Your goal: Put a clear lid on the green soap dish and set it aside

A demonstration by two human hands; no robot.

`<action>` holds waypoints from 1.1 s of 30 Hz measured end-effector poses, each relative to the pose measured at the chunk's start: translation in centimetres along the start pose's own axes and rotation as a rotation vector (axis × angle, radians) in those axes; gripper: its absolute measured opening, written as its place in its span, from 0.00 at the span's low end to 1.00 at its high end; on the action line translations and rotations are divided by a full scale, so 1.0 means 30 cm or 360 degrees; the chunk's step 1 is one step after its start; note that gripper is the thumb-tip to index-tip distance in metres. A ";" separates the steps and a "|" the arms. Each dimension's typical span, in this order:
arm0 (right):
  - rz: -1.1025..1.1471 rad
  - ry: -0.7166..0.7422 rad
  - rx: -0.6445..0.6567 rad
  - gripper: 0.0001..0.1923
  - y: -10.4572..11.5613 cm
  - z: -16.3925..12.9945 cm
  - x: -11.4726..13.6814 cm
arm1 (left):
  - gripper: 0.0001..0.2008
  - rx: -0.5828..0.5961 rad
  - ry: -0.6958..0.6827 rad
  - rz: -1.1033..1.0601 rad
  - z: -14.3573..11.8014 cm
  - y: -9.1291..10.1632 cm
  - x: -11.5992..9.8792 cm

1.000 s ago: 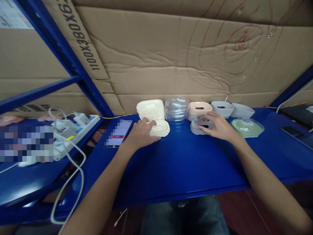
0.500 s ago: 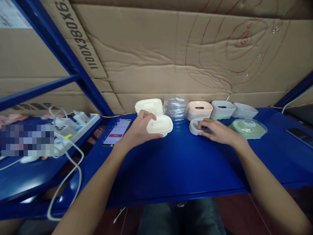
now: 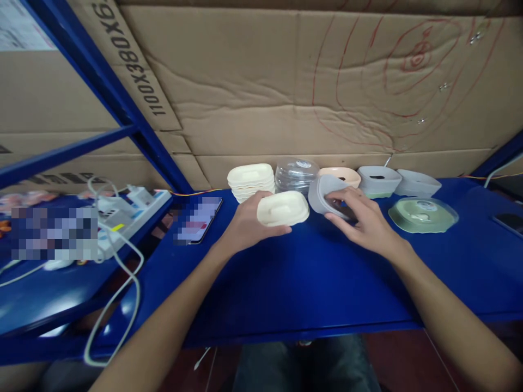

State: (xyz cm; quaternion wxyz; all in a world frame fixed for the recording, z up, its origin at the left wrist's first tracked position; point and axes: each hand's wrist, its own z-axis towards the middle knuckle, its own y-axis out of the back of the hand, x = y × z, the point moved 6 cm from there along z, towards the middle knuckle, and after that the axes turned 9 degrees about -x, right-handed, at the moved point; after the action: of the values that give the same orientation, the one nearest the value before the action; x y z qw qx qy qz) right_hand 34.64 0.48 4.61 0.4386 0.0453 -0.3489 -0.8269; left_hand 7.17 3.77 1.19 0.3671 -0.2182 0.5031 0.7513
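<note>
- Soft, even indoor light; faint sheen on the blue shelf [image 3: 286, 283] at its left edge.
- Wide-angle bending at frame edges; slight overall softness.

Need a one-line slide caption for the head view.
Left hand holds a cream lid and right hand a tilted grey dish above a blue shelf.

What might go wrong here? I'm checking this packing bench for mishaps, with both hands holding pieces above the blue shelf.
1. The right hand holds the grey lid tilted, close to the clear stack; a nudge might topple it.
2. The left hand grips the cream tray from one side only, so it could slip.
</note>
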 end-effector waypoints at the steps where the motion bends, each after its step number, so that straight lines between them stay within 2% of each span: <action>1: 0.0018 0.0059 -0.0029 0.15 -0.011 -0.001 0.024 | 0.45 0.0050 -0.0028 -0.0011 -0.007 -0.014 -0.008; 7: 0.0104 0.0272 0.0110 0.18 -0.110 -0.022 0.124 | 0.47 0.0099 -0.0176 -0.0274 -0.049 -0.073 -0.054; 12: 0.0110 0.0372 0.0113 0.19 -0.142 -0.038 0.146 | 0.45 0.0126 -0.0028 -0.0527 -0.070 -0.117 -0.046; 16: 0.0147 0.0365 0.0092 0.21 -0.148 -0.042 0.147 | 0.45 0.0100 0.0078 -0.0750 -0.074 -0.136 -0.037; 20: 0.0208 0.0342 0.0071 0.22 -0.157 -0.047 0.151 | 0.43 0.0219 0.0163 -0.0978 -0.082 -0.150 -0.046; 24: 0.0282 0.0296 0.0025 0.22 -0.166 -0.056 0.149 | 0.41 0.0335 0.0314 -0.1172 -0.092 -0.159 -0.049; 27: 0.0268 0.0277 -0.0017 0.24 -0.164 -0.057 0.144 | 0.39 0.0398 0.0467 -0.1549 -0.097 -0.165 -0.055; 30: 0.0170 0.0308 -0.0003 0.24 -0.169 -0.055 0.148 | 0.32 0.0335 0.0693 -0.1831 -0.098 -0.173 -0.049; 33: 0.0091 0.0383 0.0072 0.24 -0.188 -0.059 0.161 | 0.26 0.0205 0.0857 -0.1811 -0.100 -0.182 -0.028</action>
State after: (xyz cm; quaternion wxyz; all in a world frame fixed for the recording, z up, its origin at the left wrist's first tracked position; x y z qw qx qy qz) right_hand 28.44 -2.02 0.92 0.4995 0.1440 -0.3135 -0.7947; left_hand 11.78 1.97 -2.66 0.5821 -0.6103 0.4274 0.3255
